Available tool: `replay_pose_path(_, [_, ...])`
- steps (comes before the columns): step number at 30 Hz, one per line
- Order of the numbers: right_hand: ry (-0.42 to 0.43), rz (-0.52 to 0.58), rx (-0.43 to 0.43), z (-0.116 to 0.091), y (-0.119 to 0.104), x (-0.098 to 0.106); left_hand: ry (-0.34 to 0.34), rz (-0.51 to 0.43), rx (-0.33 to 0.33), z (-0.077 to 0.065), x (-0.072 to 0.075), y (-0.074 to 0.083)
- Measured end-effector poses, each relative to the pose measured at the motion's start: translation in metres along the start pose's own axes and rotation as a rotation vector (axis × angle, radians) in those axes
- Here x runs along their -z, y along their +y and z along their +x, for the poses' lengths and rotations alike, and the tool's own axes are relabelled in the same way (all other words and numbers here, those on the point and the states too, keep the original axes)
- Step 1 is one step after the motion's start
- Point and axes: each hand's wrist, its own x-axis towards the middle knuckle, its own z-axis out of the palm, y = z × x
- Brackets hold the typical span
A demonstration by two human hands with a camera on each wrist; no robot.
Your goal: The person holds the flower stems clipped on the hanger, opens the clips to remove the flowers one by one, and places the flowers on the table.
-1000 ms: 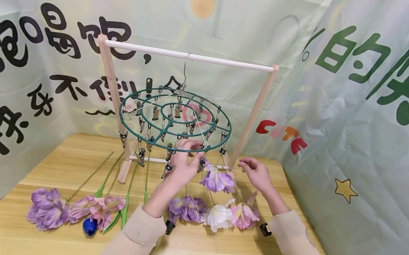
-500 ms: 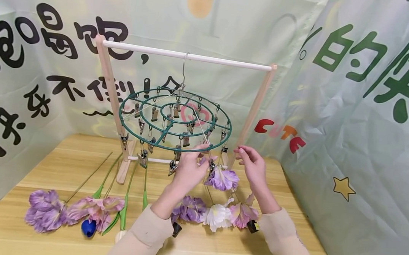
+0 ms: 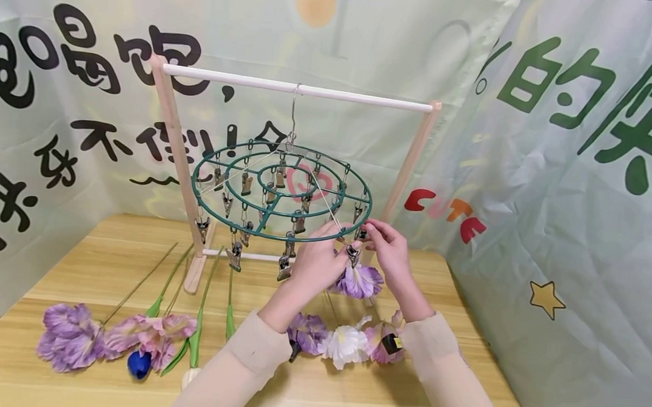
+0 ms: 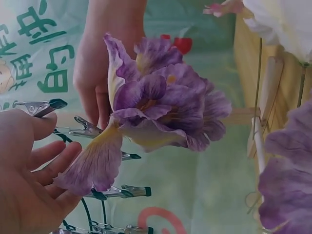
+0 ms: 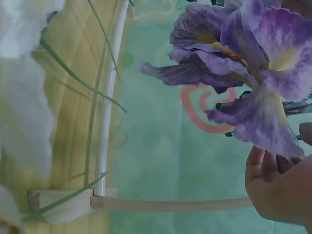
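A round green hanger [image 3: 269,214] with several metal clips hangs by its hook from the rack. A purple artificial flower [image 3: 361,283] hangs head down beneath its right rim, its stem end hidden. My left hand [image 3: 319,261] is at the front right rim, its thumb beside a clip [image 3: 352,254]; in the left wrist view its fingers are loosely bent behind a petal. My right hand [image 3: 393,255] pinches another clip [image 3: 362,233] at the rim's right edge. In the right wrist view, petals partly cover this hand [image 5: 282,190].
The wooden rack [image 3: 410,161] with a white top bar [image 3: 227,78] stands on the table [image 3: 110,267]. At the front right lie a white flower [image 3: 344,347] and purple and pink ones. More flowers [image 3: 71,338] and a blue bud [image 3: 139,365] lie left. Printed cloth surrounds the table.
The hanger has turned, its front clips shifting right along with the hanging purple flower. My left hand has moved right, and my right hand has come in leftward to a clip at the rim.
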Motion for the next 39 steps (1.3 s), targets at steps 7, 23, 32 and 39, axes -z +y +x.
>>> replay_pose_path(7, [-0.041,0.072,-0.022,0.009,-0.001,-0.005,0.010,-0.007,-0.040,0.007,-0.007,-0.005])
replay_pose_path(23, [0.005,0.087,0.028,0.000,0.001,-0.002,-0.019,0.000,0.040,0.010,-0.007,-0.007])
replay_pose_path(32, [0.018,0.119,0.083,-0.011,0.001,0.001,0.022,0.038,0.027,0.009,-0.006,-0.009])
replay_pose_path(39, [0.014,0.099,0.075,-0.017,0.000,0.005,0.009,0.044,0.063,0.007,-0.006,-0.009])
